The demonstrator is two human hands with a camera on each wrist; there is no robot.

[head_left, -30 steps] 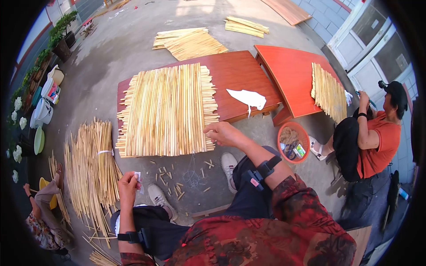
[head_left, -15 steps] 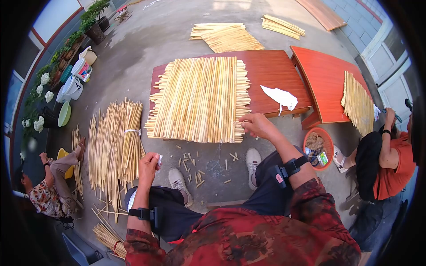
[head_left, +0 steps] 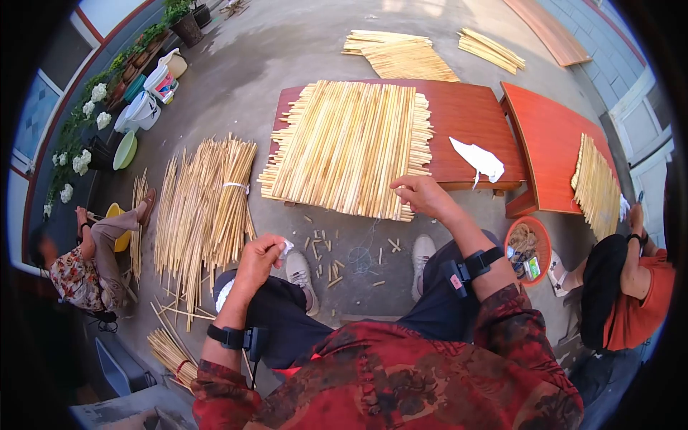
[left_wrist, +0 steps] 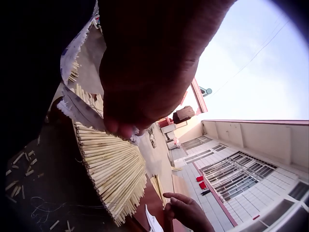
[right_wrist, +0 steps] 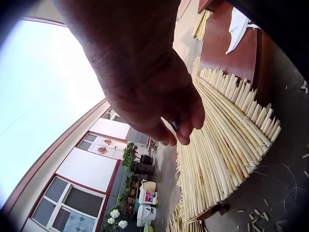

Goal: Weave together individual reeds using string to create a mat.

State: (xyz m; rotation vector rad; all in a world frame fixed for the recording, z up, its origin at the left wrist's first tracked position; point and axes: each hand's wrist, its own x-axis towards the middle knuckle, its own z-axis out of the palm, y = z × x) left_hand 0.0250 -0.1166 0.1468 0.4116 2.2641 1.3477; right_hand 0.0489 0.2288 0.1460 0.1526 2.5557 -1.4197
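A mat of pale sticks (head_left: pixel 351 147) lies on the dark red table, its front edge towards the person. The right hand (head_left: pixel 424 196) is at the mat's front right part, fingers loosely bent; whether it touches the sticks cannot be told. In the right wrist view, a small dark thing (right_wrist: pixel 176 124) shows at the fingers of the right hand (right_wrist: pixel 145 92). Over the person's left knee, the left hand (head_left: pixel 258 265) pinches a small white scrap (head_left: pixel 287 247) between thumb and fingers. The left wrist view shows the left hand (left_wrist: pixel 149 72) close up, the mat (left_wrist: pixel 111 164) beyond.
A white cloth (head_left: pixel 479 159) lies on the dark red table (head_left: pixel 466 115). Stick bundles (head_left: pixel 208 208) stand at the left; cut pieces and thread are on the ground. An orange basket (head_left: pixel 543 247) is right of the feet. People sit at both sides.
The head view has swung left, so the mat and tables sit further right in it. The right hand's fingers have shifted slightly over the mat's right side. The left hand still pinches the scrap.
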